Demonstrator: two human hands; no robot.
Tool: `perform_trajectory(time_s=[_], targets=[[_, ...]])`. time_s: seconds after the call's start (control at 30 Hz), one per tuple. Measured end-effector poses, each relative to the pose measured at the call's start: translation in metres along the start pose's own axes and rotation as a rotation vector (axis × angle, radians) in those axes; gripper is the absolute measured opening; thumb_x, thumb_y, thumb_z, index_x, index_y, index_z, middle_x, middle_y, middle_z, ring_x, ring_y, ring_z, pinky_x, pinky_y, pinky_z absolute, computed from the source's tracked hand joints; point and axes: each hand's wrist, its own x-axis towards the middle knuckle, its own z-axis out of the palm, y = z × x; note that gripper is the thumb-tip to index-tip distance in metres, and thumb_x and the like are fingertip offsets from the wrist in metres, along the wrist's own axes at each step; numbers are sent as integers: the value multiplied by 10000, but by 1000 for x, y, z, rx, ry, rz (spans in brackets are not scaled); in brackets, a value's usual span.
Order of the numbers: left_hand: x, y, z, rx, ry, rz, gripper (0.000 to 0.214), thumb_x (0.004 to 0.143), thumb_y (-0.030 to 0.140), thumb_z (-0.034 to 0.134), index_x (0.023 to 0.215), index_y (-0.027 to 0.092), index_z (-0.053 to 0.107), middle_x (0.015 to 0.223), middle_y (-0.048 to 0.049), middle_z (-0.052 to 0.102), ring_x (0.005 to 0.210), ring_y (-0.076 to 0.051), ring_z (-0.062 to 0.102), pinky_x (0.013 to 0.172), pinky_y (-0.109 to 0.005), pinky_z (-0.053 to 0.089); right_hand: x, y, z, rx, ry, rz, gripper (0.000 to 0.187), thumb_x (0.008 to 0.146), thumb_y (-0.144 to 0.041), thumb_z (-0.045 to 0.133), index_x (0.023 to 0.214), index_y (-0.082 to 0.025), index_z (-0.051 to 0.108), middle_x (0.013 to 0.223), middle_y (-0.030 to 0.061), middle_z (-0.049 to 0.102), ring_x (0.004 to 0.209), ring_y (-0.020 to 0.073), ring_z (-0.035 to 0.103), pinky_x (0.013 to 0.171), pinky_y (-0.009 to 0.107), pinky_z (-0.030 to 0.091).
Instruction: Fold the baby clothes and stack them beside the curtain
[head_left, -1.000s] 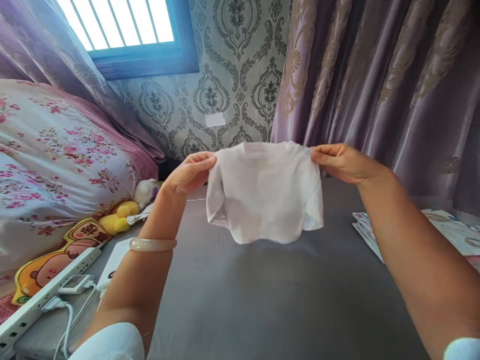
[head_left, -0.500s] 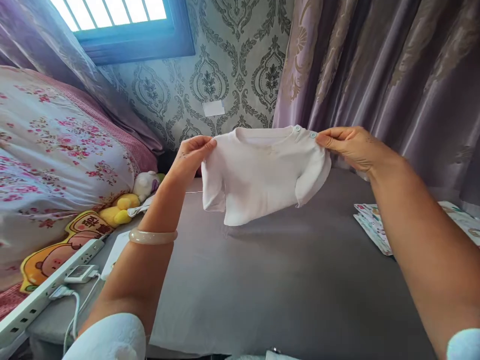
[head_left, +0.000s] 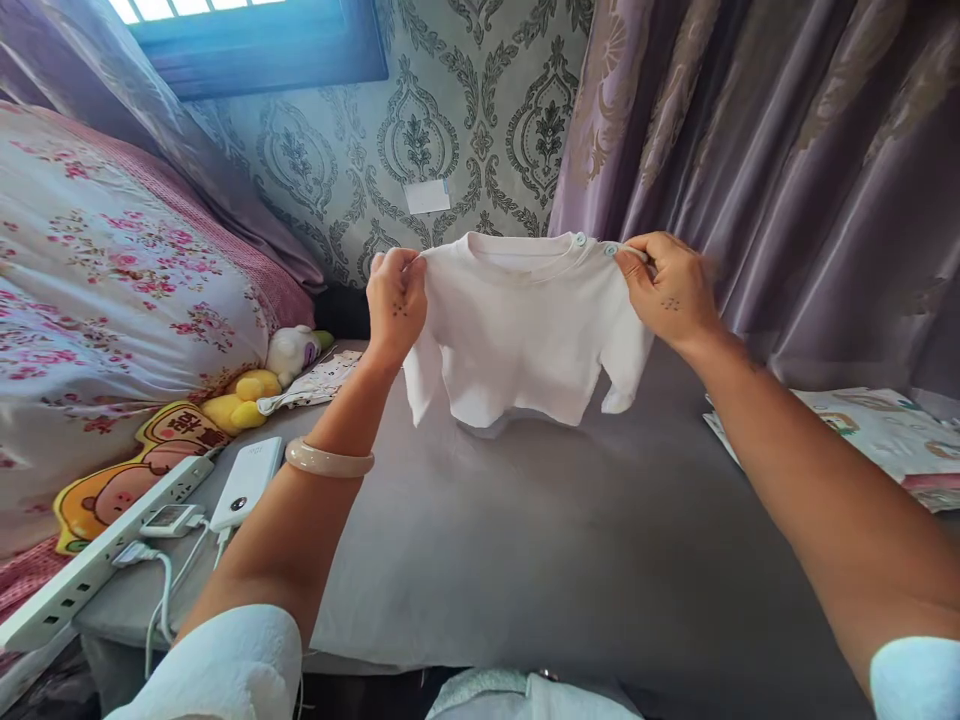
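Note:
A small white long-sleeved baby shirt (head_left: 525, 330) hangs stretched between my two hands above the grey bed surface. My left hand (head_left: 397, 300) pinches its shoulder on the left side, fingers closed on the cloth. At the opposite shoulder, my right hand (head_left: 671, 290) grips the fabric beside two pale blue buttons (head_left: 595, 245). The neckline faces up and both sleeves dangle. The lower hem hangs just over or against the sheet; I cannot tell whether it touches.
On the left lie a power strip (head_left: 112, 555), a white power bank (head_left: 247, 484) with cables, plush toys (head_left: 244, 398) and a floral-covered bulge (head_left: 135, 300). Folded printed clothes (head_left: 870, 425) are stacked at the right. A grey sheet (head_left: 570, 550) spreads between, with curtains (head_left: 750, 170) behind.
The shirt now hangs straighter, its hem and sleeves swung down. Both hands have turned so their backs show more, and the right hand has come slightly inward. The view has tilted down.

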Motion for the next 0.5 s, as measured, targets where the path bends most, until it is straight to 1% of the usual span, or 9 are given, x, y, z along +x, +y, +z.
perform_trajectory(time_s=[0.1,0.13,0.23,0.3,0.43,0.5], targets=[[-13,7,-9,236,170,226,288,969,458,448,963,200,576,1045,-77,549,1124,-239,501,993,-410,365,-11,-15,-11,-218,82,-83,458,1005,-497,331,1150,-164,609,1140,137,627,1086,262,581,844,361,445],[-18,9,-12,282,190,265,296,978,463,432,977,201,572,1068,-84,544,1158,-248,483,1017,-431,343,-15,-19,-15,-276,90,-99,476,1015,-488,308,1172,-145,597,1146,150,621,1075,258,586,830,352,445],[-32,19,-26,314,187,295,311,981,492,430,1015,211,558,1104,-86,548,1226,-263,439,1054,-462,304,-27,-27,-29,-391,84,-137,501,1026,-491,269,1186,-132,580,1131,155,624,1031,237,602,784,327,450],[-40,29,-39,321,177,315,329,981,512,415,1029,219,558,1116,-86,549,1237,-271,422,1069,-483,286,-32,-32,-40,-433,92,-174,503,1028,-493,255,1165,-136,581,1109,146,633,1029,233,608,788,331,457],[-47,60,-64,423,190,385,334,989,506,363,1027,258,582,1115,-98,539,1202,-290,426,1067,-516,277,-31,-44,-66,-430,107,-266,480,1022,-487,285,1140,-141,595,1086,133,643,1072,231,606,872,356,460],[-45,71,-71,477,199,409,313,995,482,360,1029,274,590,1101,-94,534,1186,-283,436,1062,-508,282,-25,-47,-74,-412,100,-277,451,1017,-485,314,1144,-169,610,1094,116,652,1084,220,601,908,354,450]])
